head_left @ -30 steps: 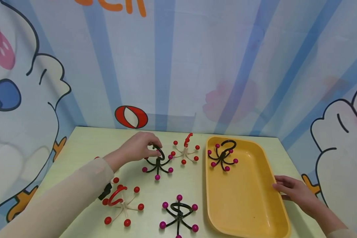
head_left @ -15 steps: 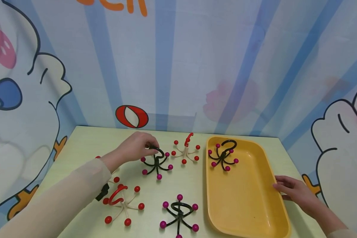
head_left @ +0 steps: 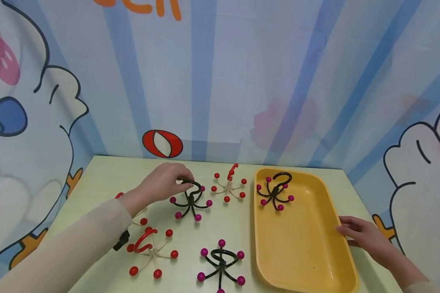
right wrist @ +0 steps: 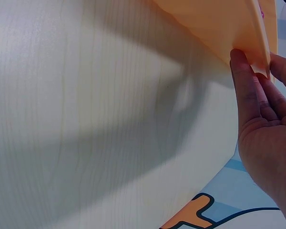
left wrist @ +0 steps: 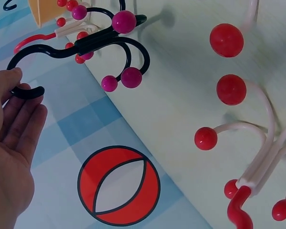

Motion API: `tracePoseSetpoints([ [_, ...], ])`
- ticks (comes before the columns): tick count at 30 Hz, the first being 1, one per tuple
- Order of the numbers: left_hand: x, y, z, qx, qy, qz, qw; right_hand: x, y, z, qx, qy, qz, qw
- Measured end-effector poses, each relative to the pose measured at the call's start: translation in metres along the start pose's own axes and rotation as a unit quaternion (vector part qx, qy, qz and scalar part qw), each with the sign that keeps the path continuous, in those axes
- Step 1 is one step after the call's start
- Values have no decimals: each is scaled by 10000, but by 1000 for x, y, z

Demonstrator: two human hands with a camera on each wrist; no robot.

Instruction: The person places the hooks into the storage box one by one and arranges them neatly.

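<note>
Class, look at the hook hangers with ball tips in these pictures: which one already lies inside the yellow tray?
The black hanger with magenta balls at the far end of the yellow tray. The other black ones and the red-and-white ones are outside it.

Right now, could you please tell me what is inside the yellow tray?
Inside the tray lies one black hook with magenta balls, at the far end. The rest of the floor is bare. The right hand holds the rim, covering a small patch.
</note>
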State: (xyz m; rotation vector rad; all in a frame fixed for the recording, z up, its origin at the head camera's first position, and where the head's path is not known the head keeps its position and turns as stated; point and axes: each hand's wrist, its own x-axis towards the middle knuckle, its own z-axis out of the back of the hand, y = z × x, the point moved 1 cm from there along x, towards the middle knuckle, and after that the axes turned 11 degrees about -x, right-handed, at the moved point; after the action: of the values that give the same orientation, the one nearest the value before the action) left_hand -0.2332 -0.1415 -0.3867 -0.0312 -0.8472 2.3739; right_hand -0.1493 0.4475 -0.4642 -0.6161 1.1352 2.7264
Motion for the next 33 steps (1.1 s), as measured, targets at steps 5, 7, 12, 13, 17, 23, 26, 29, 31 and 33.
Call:
tracePoseSetpoints([
  [5, 0, -6, 6, 100, -126, -147, 9998, 0, 1, 0, -12, -5, 5, 10000],
  [7, 1, -8, 10, 110, -194, -191, 9996, -1, 1, 0, -25, -6, 6, 10000],
  [12, 6, -17, 19, -2, -335, -232, 9992, -2, 4, 0, -8, 7, 8, 10000],
  [13, 7, -20, 21, -50, -341, -198, 9992, -2, 4, 0, -10, 7, 8, 10000],
  [17, 13, -33, 29, -198, -304, -108, 9993, -2, 4, 0, -8, -29, 4, 10000],
  [23, 26, -53, 41, -328, -350, -180, 9987, -1, 2, -1, 39, -30, 39, 10000],
  [26, 32, -63, 47, -359, -408, -169, 9984, -1, 2, -1, 58, -30, 56, 10000],
  [29, 38, -73, 50, -452, -435, -194, 9978, -1, 2, -1, 100, -11, 66, 9999],
  [31, 43, -79, 51, -546, -432, -254, 9973, -1, 2, -1, 117, 4, 78, 9999],
  [33, 47, -86, 52, -600, -420, -327, 9968, -2, 2, -1, 121, 15, 91, 9999],
])
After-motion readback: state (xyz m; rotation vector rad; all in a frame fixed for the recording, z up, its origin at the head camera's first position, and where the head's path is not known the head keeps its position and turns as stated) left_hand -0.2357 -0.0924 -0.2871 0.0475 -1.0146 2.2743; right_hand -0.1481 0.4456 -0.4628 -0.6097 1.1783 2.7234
